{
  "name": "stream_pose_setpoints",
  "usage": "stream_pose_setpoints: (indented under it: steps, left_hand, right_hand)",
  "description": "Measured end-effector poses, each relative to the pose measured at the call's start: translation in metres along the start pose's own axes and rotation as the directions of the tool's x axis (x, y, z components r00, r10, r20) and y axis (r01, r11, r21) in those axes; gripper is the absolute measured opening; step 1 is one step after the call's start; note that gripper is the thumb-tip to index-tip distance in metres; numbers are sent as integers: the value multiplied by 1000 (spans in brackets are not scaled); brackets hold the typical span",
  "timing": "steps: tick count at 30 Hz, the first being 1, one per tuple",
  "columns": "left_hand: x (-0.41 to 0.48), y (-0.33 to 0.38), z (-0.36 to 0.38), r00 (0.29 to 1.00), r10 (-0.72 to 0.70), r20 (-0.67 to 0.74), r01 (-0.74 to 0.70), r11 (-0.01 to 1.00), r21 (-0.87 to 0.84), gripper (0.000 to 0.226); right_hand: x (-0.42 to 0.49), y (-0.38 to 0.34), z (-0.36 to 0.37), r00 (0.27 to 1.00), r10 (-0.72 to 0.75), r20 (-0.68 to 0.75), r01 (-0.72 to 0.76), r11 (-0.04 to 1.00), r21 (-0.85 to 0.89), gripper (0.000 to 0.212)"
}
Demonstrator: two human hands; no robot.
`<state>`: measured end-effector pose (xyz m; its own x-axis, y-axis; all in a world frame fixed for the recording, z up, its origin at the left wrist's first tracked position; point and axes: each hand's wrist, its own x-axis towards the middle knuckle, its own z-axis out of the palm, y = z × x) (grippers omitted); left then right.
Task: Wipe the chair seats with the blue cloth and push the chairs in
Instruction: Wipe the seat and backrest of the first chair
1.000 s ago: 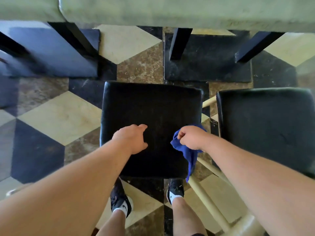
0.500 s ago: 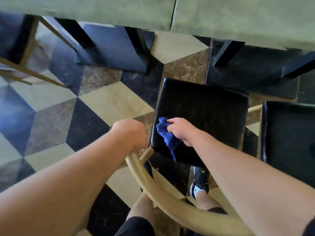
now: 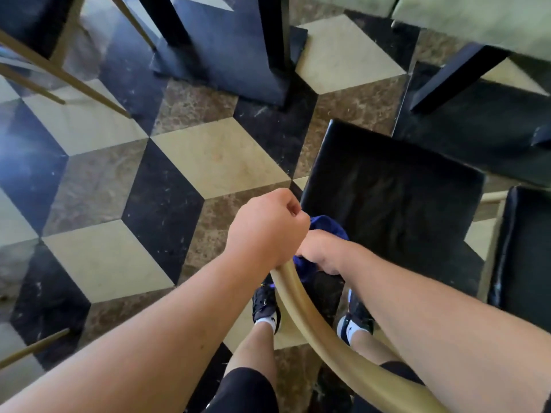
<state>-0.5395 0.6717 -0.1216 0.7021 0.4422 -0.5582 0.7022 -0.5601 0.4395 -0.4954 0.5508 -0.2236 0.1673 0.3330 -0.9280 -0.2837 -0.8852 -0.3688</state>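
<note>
Both hands meet just below the centre of the frame. The left hand [image 3: 265, 228] is closed into a fist, its fingers curled round the top end of the curved backrest rail [image 3: 328, 329], a tan wooden bar that sweeps from under the fist down to the lower right. The right hand [image 3: 323, 253] lies just right of it, touching or nearly so, with its fingers curled into the blue cloth [image 3: 326, 225]. The cloth is bunched up and shows above the knuckles and again below the hand, beside the rail. Hand and cloth sit at the near left corner of the black chair seat [image 3: 393, 204], which fills the centre right; whether the cloth presses on the seat cannot be told. A second black seat [image 3: 524, 257] stands just beside it at the right edge, with a narrow gap between them.

Below the rail, two dark shoes [image 3: 265, 305] with white socks stand on the floor [image 3: 220, 156], which is tiled in a cube pattern of cream, brown and black. Black shorts [image 3: 244, 391] show at the bottom edge. A black table base [image 3: 226, 55] with upright posts stands at the upper centre, and another dark base [image 3: 477, 129] lies at the upper right under a pale green tabletop [image 3: 477, 19]. Thin wooden chair legs [image 3: 59, 73] cross the upper left — one more pokes in at the lower left.
</note>
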Motion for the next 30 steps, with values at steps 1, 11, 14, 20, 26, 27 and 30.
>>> stream_pose_setpoints:
  steps: [1,11,14,20,26,27,30]
  left_hand:
    - [-1,0,0,1000,7,0,-7,1000,9,14]
    - [-20,-19,-16,990,24,141,8,975,-221,33]
    - [-41,-36,-23,991,24,134,5,978,-209,31]
    - [-58,-32,-30,994,105,-9,-105,994,9,22]
    - [-78,7,7,980,150,-132,-105,950,294,53]
    - [-86,15,19,990,107,-90,-62,914,402,58]
    - [-112,33,56,997,73,-17,-46,774,631,55]
  right_hand:
    - [-17,-3,-3,999,4,44,-11,990,140,31]
    - [-189,-36,15,888,-359,-286,394,916,75,36]
    - [-195,-30,54,752,-562,-344,382,797,-468,46]
    - [-212,36,86,578,-723,-380,262,605,-752,36]
    - [-261,150,62,524,-766,-373,322,583,-746,31]
    - [-271,170,54,527,-762,-377,302,582,-755,30]
    - [-297,228,22,544,-733,-408,225,596,-771,26]
